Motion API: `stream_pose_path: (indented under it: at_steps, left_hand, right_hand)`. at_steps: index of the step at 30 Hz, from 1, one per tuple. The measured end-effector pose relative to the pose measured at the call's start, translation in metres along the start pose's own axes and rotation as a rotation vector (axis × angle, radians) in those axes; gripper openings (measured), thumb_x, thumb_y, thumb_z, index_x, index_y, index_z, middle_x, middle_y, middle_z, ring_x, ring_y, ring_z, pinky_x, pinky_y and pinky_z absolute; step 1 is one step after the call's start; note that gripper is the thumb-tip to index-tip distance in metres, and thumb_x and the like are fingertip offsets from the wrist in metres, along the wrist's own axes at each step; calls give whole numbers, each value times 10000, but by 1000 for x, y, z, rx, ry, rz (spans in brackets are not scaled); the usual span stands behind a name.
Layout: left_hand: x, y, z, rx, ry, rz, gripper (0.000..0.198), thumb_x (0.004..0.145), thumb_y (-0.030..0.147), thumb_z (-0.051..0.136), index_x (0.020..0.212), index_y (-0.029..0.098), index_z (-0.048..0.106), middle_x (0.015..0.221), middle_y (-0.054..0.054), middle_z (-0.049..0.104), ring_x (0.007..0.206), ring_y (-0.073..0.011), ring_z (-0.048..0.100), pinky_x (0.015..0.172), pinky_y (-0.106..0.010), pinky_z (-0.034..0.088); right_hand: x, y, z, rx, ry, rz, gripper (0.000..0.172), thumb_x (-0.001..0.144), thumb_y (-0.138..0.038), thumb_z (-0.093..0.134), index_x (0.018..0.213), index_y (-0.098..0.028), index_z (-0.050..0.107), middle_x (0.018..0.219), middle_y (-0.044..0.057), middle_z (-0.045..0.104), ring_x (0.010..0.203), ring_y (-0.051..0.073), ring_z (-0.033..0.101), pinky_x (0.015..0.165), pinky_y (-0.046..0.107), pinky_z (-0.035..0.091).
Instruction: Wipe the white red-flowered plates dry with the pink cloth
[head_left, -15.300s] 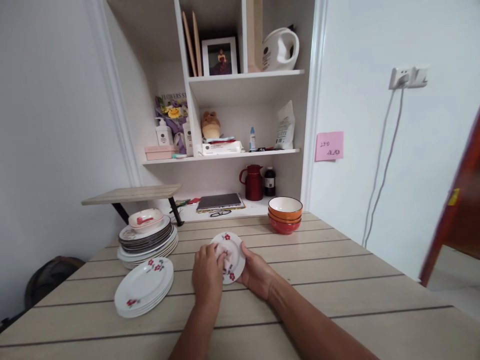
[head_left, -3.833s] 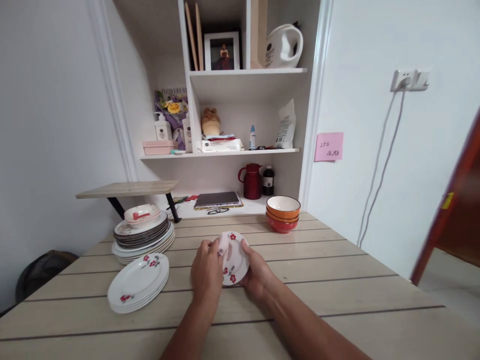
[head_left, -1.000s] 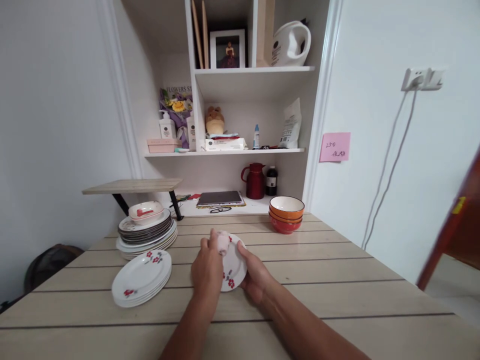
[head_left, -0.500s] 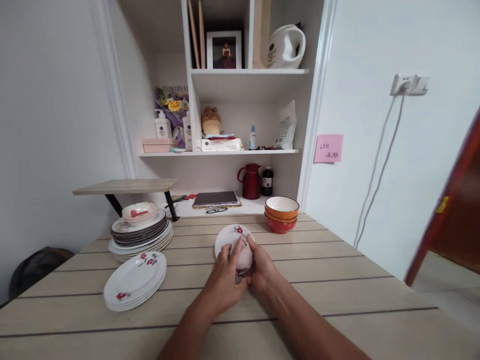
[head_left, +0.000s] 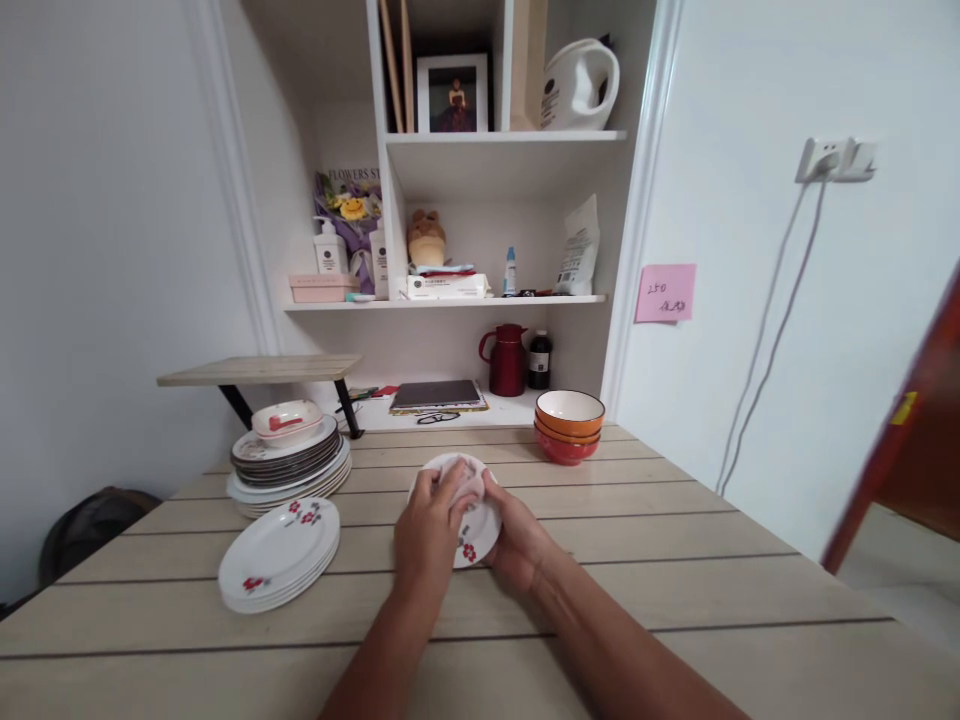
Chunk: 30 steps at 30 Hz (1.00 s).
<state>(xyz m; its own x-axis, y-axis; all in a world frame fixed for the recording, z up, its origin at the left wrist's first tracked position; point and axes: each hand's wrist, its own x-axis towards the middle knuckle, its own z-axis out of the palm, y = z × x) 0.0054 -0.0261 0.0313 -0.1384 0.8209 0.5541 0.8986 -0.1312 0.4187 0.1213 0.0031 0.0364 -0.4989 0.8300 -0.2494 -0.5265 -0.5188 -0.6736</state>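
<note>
A small white plate with red flowers [head_left: 477, 531] is held just above the wooden table [head_left: 675, 560] at its middle. My right hand [head_left: 519, 540] grips the plate's right edge from below. My left hand [head_left: 427, 530] is closed on a small pale pink cloth [head_left: 466, 482] and presses it against the plate's upper face. To the left lies a stack of matching white flowered plates [head_left: 279, 552].
A taller pile of mixed plates with a small dish on top [head_left: 289, 460] stands at the back left. Stacked orange and red bowls [head_left: 569, 427] sit at the back. Behind them are shelves with a red jug [head_left: 510, 360], bottles and a tablet. A red door edge [head_left: 900, 450] is at the right.
My left hand has shifted the cloth from the plate's lower middle up to its upper part. The plate has tilted a little; my right hand keeps its hold.
</note>
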Motion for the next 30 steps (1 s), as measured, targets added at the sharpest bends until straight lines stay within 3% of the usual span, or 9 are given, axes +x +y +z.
stream_pose_path:
  at_steps: [3,7,12,16,21,24,30]
  left_hand:
    - [3,-2,-8,98,48,-122,409,938,377,457,1346,390,491,1187,-44,529,984,-197,610,697,-269,447]
    - [2,-2,-10,162,-15,-165,406,941,378,450,1345,387,493,1157,-49,539,956,-190,614,690,-261,439]
    - [-7,9,1,79,-134,11,410,921,340,505,1327,400,508,1175,-29,539,1015,-180,606,738,-243,456]
    - [-10,15,6,24,-88,102,467,922,312,507,1376,402,446,1219,-32,523,1047,-179,597,805,-255,465]
    - [-2,8,-5,133,10,-108,473,948,386,429,1419,364,393,1208,-65,531,961,-199,623,693,-276,470]
    - [3,2,-12,217,-13,-235,474,961,433,362,1411,297,417,1156,-90,553,910,-218,636,639,-297,459]
    - [-4,12,-11,246,-151,-103,442,952,400,409,1379,294,459,1149,-81,570,963,-225,632,690,-295,459]
  right_hand:
    - [-3,6,6,-9,10,6,417,936,-471,452,1110,-137,631,840,85,750,690,210,695,676,361,543]
    - [-1,3,2,63,22,-4,430,952,-457,413,1179,-143,600,900,90,752,739,221,701,722,394,541]
    - [4,-14,-15,130,34,-95,464,938,-499,427,1158,-133,607,882,96,746,729,205,690,674,343,537]
    - [6,-11,-16,56,-38,-40,505,882,-553,510,1128,-128,630,888,91,743,735,198,687,655,309,530]
    - [4,10,-1,-45,-72,27,494,903,-547,470,1167,-156,617,897,87,748,739,212,696,690,347,538]
    - [2,15,2,-57,-56,37,471,930,-518,431,1179,-159,605,908,93,750,727,203,696,690,348,536]
    - [5,1,-9,43,-1,-20,467,937,-514,412,1167,-157,606,879,78,748,707,196,685,689,355,536]
